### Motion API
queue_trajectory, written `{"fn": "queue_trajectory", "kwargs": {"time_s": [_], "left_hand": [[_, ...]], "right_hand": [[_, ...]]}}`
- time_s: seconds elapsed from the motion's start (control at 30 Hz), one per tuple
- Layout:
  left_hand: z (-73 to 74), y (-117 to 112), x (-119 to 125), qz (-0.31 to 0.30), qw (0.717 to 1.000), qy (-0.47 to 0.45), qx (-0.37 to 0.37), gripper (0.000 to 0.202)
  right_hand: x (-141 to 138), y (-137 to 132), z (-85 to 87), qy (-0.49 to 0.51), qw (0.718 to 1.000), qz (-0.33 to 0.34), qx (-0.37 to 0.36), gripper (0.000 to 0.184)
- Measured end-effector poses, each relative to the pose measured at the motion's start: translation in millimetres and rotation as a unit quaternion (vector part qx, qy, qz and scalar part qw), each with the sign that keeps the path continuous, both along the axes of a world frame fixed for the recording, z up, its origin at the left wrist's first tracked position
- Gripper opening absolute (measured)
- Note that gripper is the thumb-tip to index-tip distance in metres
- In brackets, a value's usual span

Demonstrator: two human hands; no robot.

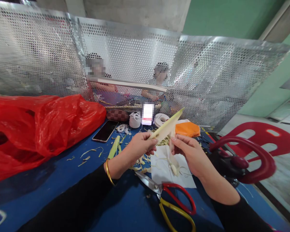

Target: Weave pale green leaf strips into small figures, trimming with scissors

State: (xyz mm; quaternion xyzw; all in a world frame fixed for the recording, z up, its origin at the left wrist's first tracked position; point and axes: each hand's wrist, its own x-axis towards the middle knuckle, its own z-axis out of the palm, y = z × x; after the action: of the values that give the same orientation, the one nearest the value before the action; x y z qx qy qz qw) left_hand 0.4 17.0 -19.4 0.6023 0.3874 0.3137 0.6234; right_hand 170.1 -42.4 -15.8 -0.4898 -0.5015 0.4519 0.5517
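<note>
My left hand (141, 145), with a gold bangle at the wrist, pinches a long pale green-white corn husk (165, 124) whose tip points up and to the right. Close beside it, my right hand (186, 149) is closed on a pale husk strip (173, 162) that hangs down toward a white sheet of paper (159, 174). Whether the two husk pieces are joined I cannot tell. Below the hands lie large scissors (159, 190), blades spread, with one red and one yellow handle. Shredded husk scraps (142, 161) are scattered around the paper.
A red plastic bag (62, 125) fills the left side of the blue table (87, 190). A dark phone (105, 131), white yarn (134, 120), a white spool (161, 119) and an orange packet (187, 129) lie farther back. Behind a perforated metal screen (135, 58) sit two people. A red chair (261, 138) stands right.
</note>
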Motion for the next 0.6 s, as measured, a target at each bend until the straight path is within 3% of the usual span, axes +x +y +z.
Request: {"fn": "queue_trajectory", "kwargs": {"time_s": [0.17,0.27,0.5,0.6], "left_hand": [[1.5,-4.3,3.0,-0.037,0.999,0.008,-0.005,0.009],[1.7,-6.2,4.2,-0.054,0.998,0.013,-0.002,0.01],[-1.6,-9.6,7.4,-0.057,0.997,-0.043,-0.027,0.02],[-1.2,-10.7,8.0,-0.055,0.995,-0.077,-0.034,0.021]], "right_hand": [[2.5,5.4,-4.6,-0.031,0.994,-0.094,0.037,0.029],[2.6,8.3,-8.1,-0.026,0.992,-0.113,0.047,0.028],[-11.3,4.3,-10.4,-0.057,0.998,-0.016,0.02,0.025],[-15.2,3.2,-8.7,-0.053,0.998,-0.006,0.025,0.026]]}}
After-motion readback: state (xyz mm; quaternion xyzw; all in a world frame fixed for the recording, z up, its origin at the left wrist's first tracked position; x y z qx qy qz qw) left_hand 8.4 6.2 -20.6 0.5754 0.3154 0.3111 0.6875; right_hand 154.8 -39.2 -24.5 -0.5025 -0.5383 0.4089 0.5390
